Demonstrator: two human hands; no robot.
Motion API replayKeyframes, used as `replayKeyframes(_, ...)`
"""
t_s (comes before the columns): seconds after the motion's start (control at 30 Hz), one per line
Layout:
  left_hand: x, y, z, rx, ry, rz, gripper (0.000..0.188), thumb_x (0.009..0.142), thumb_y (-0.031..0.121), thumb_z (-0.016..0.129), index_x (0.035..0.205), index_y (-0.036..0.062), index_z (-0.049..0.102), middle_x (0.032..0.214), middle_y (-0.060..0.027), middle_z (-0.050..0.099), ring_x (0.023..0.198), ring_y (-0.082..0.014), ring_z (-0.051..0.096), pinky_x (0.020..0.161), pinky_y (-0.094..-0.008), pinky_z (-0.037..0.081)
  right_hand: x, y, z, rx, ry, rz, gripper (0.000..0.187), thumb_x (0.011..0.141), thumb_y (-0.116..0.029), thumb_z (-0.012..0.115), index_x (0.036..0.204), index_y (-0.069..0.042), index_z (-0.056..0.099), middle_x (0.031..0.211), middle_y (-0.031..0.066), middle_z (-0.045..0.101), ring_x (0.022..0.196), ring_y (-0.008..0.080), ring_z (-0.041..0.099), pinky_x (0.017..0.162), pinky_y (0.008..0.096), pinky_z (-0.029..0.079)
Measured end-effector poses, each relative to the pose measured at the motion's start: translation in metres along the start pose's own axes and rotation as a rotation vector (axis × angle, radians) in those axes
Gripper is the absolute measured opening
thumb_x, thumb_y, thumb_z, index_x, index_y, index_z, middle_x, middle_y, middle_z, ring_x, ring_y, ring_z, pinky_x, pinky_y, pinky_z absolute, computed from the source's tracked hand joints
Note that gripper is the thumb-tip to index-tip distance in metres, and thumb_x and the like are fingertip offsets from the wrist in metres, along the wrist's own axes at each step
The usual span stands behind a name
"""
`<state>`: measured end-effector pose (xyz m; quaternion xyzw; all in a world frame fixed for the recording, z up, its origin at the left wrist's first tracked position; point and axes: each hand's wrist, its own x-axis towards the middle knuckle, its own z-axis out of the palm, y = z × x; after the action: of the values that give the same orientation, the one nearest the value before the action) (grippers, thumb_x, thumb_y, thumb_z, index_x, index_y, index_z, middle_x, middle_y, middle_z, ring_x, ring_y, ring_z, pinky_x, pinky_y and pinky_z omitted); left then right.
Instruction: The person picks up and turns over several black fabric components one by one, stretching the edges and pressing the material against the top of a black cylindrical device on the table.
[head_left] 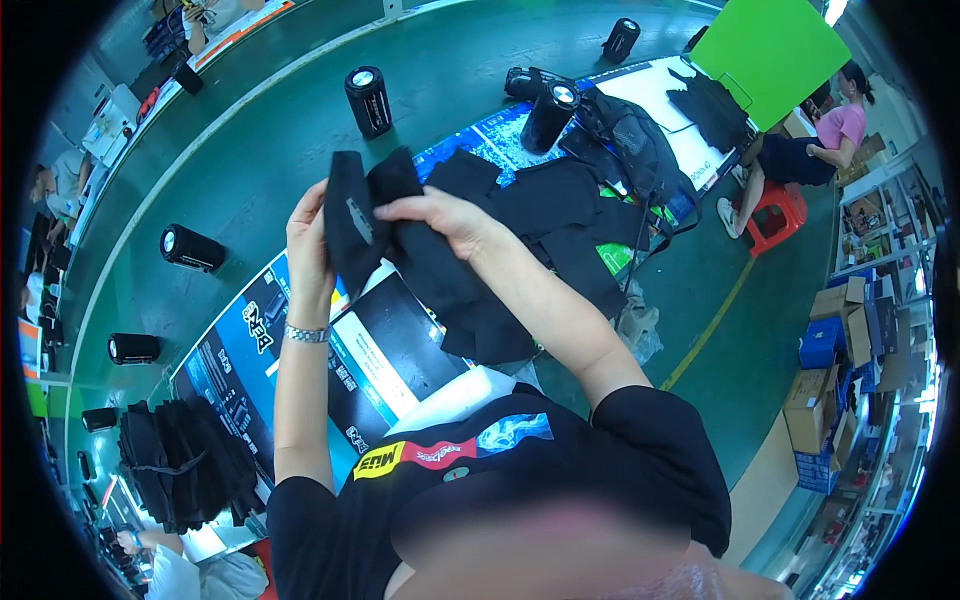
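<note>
My left hand [308,245] is closed around the edge of a black fabric piece [345,205] with a small silvery badge on it. It is held up above the worktable. My right hand [450,215] pinches a black fold [397,178] just to its right, thumb toward the badge. Whether both parts belong to one piece, I cannot tell. Below and right of my hands lies a loose heap of similar black fabric pieces [545,205]. My left palm and fingertips are partly hidden behind the fabric.
Black cylindrical speakers stand or lie along the green conveyor: one [369,102] ahead, another [192,248] at left. A speaker [550,116] stands beside a black bag [630,130]. Stacked black fabric [180,465] sits lower left. A seated person [840,130] is at right, near cartons [812,405].
</note>
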<state>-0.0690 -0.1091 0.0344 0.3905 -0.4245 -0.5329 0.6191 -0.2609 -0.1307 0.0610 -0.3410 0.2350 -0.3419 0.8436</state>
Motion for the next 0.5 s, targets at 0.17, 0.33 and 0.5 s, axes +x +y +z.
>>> replayKeyframes(0.17, 0.005, 0.024, 0.012, -0.075, -0.237, -0.302, 0.044, 0.091, 0.02, 0.055, 0.128, -0.003, 0.048, 0.119, -0.0089, 0.059, 0.108, -0.0161, 0.057, 0.093, -0.0285, 0.045, 0.032, -0.028, -0.036, 0.047, 0.102, -0.158, 0.016, 0.08, -0.008, 0.065, 0.095, -0.004, 0.063, 0.086, 0.0052, 0.065, 0.076, 0.0154, 0.064, 0.072, 0.0289, 0.053)
replayKeyframes(0.33, 0.07, 0.001, 0.013, 0.012, -0.201, -0.213, 0.03, 0.091, 0.016, 0.055, 0.115, -0.0021, 0.057, 0.105, -0.0048, 0.062, 0.094, -0.0107, 0.059, 0.084, -0.0256, 0.047, 0.068, -0.06, -0.037, -0.364, 0.378, -0.477, 0.017, 0.077, -0.01, 0.07, 0.091, -0.001, 0.064, 0.088, 0.0064, 0.065, 0.075, 0.0181, 0.064, 0.066, 0.0297, 0.051)
replayKeyframes(0.5, 0.146, -0.012, 0.013, 0.309, 0.086, 0.098, 0.022, 0.088, 0.014, 0.062, 0.106, 0.0001, 0.061, 0.099, -0.0038, 0.062, 0.085, -0.0097, 0.059, 0.075, -0.0244, 0.048, 0.133, -0.088, -0.05, -1.083, 0.588, -0.884, 0.019, 0.075, -0.007, 0.063, 0.088, 0.006, 0.059, 0.085, 0.0194, 0.065, 0.085, 0.0372, 0.062, 0.077, 0.0391, 0.049)
